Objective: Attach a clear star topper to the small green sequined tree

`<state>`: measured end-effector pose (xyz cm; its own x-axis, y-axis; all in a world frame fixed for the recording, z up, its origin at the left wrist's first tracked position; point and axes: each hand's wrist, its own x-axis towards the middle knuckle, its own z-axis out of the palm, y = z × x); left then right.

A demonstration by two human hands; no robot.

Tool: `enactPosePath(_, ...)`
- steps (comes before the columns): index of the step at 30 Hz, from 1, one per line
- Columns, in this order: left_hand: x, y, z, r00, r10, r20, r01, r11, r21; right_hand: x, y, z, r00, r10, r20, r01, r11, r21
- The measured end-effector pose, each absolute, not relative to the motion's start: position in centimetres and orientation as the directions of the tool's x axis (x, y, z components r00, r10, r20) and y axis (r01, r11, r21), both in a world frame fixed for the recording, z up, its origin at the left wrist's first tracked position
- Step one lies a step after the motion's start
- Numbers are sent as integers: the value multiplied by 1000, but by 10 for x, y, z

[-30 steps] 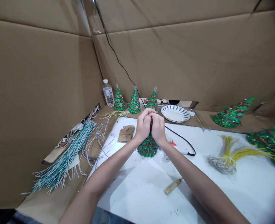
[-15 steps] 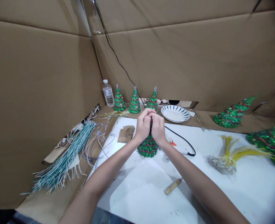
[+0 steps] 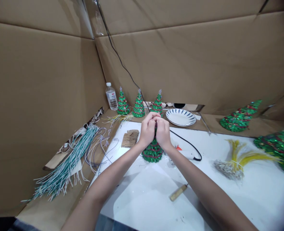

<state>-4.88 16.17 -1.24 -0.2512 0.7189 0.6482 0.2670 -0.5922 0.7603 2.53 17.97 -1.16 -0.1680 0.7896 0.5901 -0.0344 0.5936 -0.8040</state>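
A small green Christmas tree (image 3: 153, 153) with red garland stands upright on the white board in front of me. My left hand (image 3: 147, 131) is closed around its upper part from the left. From the right, my right hand (image 3: 163, 132) closes round the same part, and the fingers of both hands meet above the top. The tip of the tree is hidden by my fingers. Just behind my right wrist lies a white glue gun (image 3: 186, 154) with an orange part and a black cord. A wooden-handled awl (image 3: 178, 192) rests nearer to me.
Behind stand a water bottle (image 3: 111, 97), three small trees (image 3: 138, 106) and a striped plate (image 3: 181, 117). Green-and-white wires (image 3: 69, 165) lie left, beside a cardboard scrap (image 3: 129, 138). At right are a yellow wire bundle (image 3: 237, 163) and larger trees (image 3: 239, 118). Cardboard walls (image 3: 192, 64) enclose the table.
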Motion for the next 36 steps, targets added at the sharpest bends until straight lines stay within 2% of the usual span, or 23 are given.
enactPosePath(36, -49, 162, -13, -247, 720, 649, 270, -592, 759, 25, 179, -13, -164, 795, 584, -44, 586, -809)
